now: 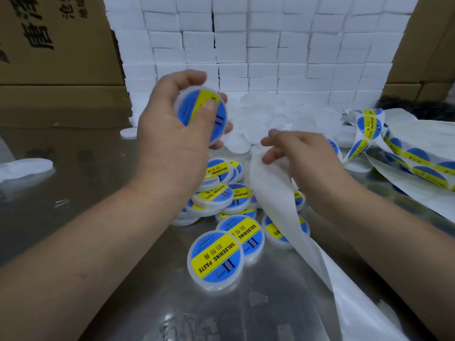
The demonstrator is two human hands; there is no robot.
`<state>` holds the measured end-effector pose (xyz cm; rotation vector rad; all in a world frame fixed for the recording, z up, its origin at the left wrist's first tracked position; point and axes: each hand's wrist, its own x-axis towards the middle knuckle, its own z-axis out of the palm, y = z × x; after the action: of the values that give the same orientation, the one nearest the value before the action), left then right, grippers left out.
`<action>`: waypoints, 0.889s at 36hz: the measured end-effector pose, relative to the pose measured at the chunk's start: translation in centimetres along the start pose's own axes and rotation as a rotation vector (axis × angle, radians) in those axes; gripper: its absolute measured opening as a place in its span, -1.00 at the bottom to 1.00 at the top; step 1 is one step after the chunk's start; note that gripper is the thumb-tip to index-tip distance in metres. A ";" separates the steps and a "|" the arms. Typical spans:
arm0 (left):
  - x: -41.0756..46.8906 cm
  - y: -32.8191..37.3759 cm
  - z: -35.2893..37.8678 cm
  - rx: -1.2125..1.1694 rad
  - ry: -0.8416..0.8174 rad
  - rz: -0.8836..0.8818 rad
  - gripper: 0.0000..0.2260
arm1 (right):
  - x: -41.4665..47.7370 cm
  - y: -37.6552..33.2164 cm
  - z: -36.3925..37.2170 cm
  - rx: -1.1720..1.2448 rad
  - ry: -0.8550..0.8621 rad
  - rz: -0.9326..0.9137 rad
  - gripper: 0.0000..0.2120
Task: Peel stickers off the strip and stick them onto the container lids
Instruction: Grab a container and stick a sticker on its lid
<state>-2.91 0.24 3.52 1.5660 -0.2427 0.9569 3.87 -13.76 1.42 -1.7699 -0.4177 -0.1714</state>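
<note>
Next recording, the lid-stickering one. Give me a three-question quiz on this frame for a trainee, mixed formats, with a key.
1. True or false: the lid in the left hand already bears a sticker.
2. What does the right hand hold? A) a plain lid B) the bare white backing strip C) nothing
3. Fill in: the nearest labelled lid on the table reads SOLDERING ____.
Key: 1 true; 2 B; 3 PASTE.
</note>
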 end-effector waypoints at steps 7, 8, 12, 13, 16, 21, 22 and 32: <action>-1.0 -1.8 0.7 0.238 -0.233 -0.223 -0.87 | -1.0 -0.6 0.6 -0.057 -0.155 -0.273 -0.67; -1.0 -1.9 0.6 0.251 -0.242 -0.216 -0.85 | -1.1 -0.5 0.7 -0.095 -0.165 -0.298 -0.72; -1.0 -2.0 0.6 0.343 -0.258 -0.111 -0.81 | -1.1 -0.1 0.9 -0.258 -0.130 -0.404 -0.76; -1.0 -2.1 0.6 0.373 -0.256 -0.084 -0.81 | -1.1 0.0 0.9 -0.286 -0.125 -0.422 -0.73; -0.9 -1.8 0.5 0.421 -0.253 -0.039 -0.79 | -1.1 0.1 0.9 -0.326 -0.115 -0.438 -0.67; -0.8 -1.6 0.0 0.568 -0.204 0.006 -0.70 | -1.2 0.3 1.0 -0.311 -0.130 -0.431 -0.63; -0.6 -1.7 -0.2 0.608 -0.187 -0.004 -0.68 | -1.1 0.4 0.9 -0.287 -0.123 -0.411 -0.61; 1.7 -4.1 -1.7 1.320 -0.338 -0.240 -0.75 | -0.7 0.3 0.6 -0.114 -0.107 -0.302 -0.78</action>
<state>0.03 3.37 1.57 2.8768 0.4534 0.6271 3.26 -13.34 0.77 -1.8256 -0.7661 -0.3201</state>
